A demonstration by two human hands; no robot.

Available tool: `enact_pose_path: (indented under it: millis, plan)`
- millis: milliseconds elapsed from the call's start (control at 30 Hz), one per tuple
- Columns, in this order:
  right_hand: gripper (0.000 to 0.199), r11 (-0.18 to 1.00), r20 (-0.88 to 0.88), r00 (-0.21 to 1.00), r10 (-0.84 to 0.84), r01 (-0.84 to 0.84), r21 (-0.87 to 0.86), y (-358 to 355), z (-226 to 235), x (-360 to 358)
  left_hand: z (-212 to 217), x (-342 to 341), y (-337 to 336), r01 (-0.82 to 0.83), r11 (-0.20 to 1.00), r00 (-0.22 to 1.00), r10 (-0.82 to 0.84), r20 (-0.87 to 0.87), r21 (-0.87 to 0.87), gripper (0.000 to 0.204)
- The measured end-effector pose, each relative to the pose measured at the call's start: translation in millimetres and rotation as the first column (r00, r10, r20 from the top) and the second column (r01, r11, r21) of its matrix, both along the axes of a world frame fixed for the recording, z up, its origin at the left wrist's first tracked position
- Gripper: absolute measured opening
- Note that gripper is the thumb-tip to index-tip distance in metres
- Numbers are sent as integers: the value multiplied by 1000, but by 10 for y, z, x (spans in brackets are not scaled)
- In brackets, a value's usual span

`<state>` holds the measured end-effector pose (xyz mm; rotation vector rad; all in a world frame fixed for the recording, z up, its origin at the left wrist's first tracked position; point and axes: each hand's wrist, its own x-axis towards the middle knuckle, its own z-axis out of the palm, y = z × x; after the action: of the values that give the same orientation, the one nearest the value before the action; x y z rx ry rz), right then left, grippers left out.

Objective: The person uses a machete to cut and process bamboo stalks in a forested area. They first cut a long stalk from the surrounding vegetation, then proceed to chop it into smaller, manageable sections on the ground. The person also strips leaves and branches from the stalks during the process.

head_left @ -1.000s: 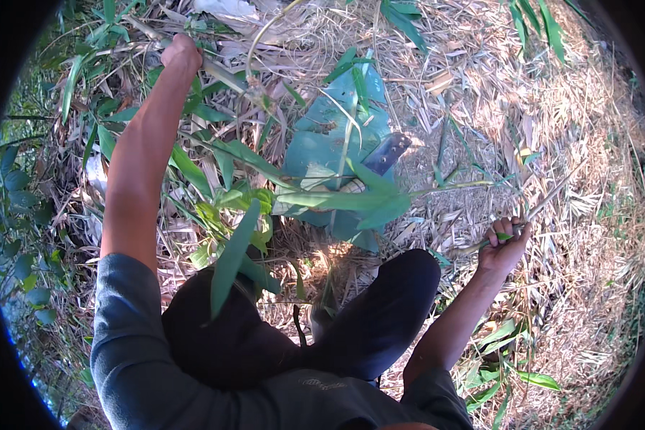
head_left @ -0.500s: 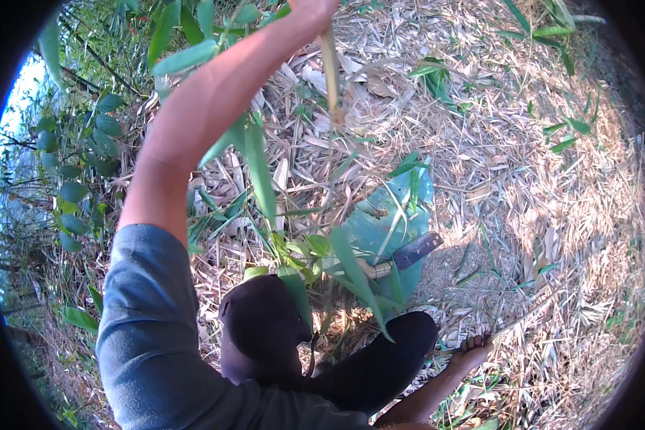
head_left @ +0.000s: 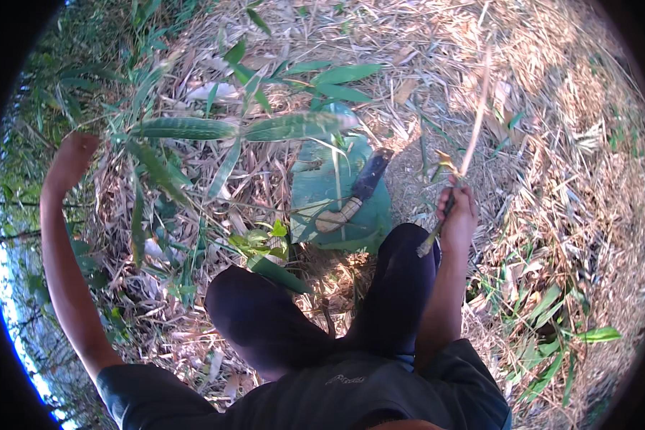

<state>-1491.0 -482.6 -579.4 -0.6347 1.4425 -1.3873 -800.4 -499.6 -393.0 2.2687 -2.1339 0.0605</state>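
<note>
My left hand (head_left: 77, 150), blurred, is out at the far left, closed beside a leafy stem (head_left: 287, 127) with long, narrow green leaves; the grip itself is partly hidden. The leaves spread from near this hand across the ground in front of me. My right hand (head_left: 459, 208) is wrapped round a thin, pale stick (head_left: 476, 118), tilted upright on the right above my knee. A frayed end of it shows below the fist. Between the hands a knife (head_left: 369, 175), with a dark, broad blade part and a curved, light handle, lies on a big green leaf (head_left: 309, 161).
Dry leaves and straw (head_left: 552, 143) cover the ground. Green shrubs (head_left: 43, 93) stand along the left edge. My dark-clothed knees (head_left: 254, 308) are bent close to the large leaf. A low leafy plant (head_left: 261, 244) is by my left knee, and more green leaves (head_left: 545, 358) lie at lower right.
My left hand has swung from the top centre to the far left. My right hand has risen from the lower right, bringing the stick upright. The view has shifted too.
</note>
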Motion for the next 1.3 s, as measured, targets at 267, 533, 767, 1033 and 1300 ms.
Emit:
enact_pose_path:
  millis: [267, 533, 767, 1033, 1300]
  plan:
    - [29, 907, 399, 824, 402, -297, -299, -431, -78, 544, -556, -3432, 132, 474, 871, 503, -151, -851, 126, 21]
    - [26, 866, 420, 780, 464, -299, -401, -540, 105, 1181, -1520, -4157, -29, 399, 893, 281, 98, -955, 209, 33]
    - [19, 861, -395, 841, 369, -469, -196, -767, -196, 984, -1579, -3964, -100, 347, 823, -16, 485, -874, 451, 25]
    - [17, 907, -632, 775, 15, -277, -318, -821, -385, 957, -1642, -3933, -136, 342, 813, 49, 485, -873, 471, 31]
    - [42, 882, -581, 792, -188, -123, -454, -495, -786, 1143, -1921, -3908, -46, 196, 863, 232, 421, -877, 466, 32]
